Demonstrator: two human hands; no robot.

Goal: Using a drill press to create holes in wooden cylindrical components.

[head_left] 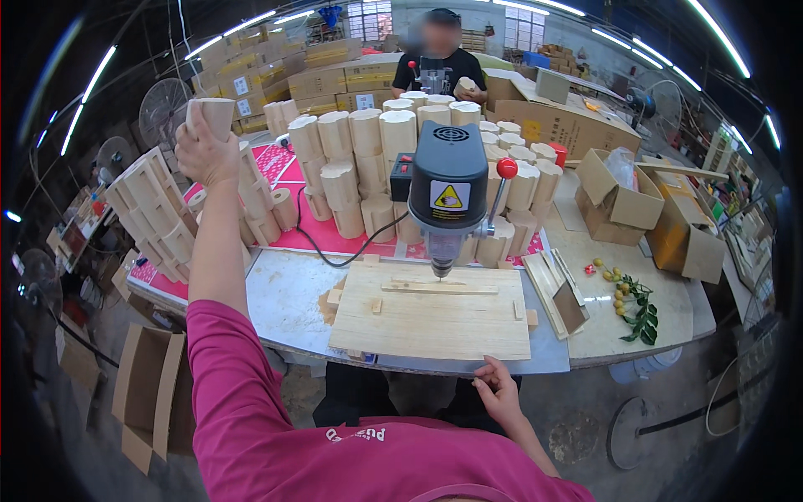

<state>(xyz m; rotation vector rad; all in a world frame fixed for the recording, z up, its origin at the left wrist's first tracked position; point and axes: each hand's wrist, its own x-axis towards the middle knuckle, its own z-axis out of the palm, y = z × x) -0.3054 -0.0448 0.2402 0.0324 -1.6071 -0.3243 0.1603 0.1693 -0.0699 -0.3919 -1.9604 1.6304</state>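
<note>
My left hand [201,151] is raised at the left, its fingers wrapped round a pale wooden block [219,115] above stacked wooden pieces [150,209]. Close to the front edge of a flat wooden board [431,330] is my right hand [499,391], with its fingers loosely bent and apart and nothing in them. Thin strips and small blocks are fixed on the board. A black bench drill [452,171] stands over it, the chuck [442,266] pointing down at a long wooden strip [439,289].
Pale wooden cylinders [339,184] stand stacked behind the drill on pink sheeting. A black cable [339,263] curves across the table. To the right lie wooden slats [556,289], small yellow fruits with leaves [640,314] and open cartons [623,222]. Across the table, a person [442,67] holds a wooden piece.
</note>
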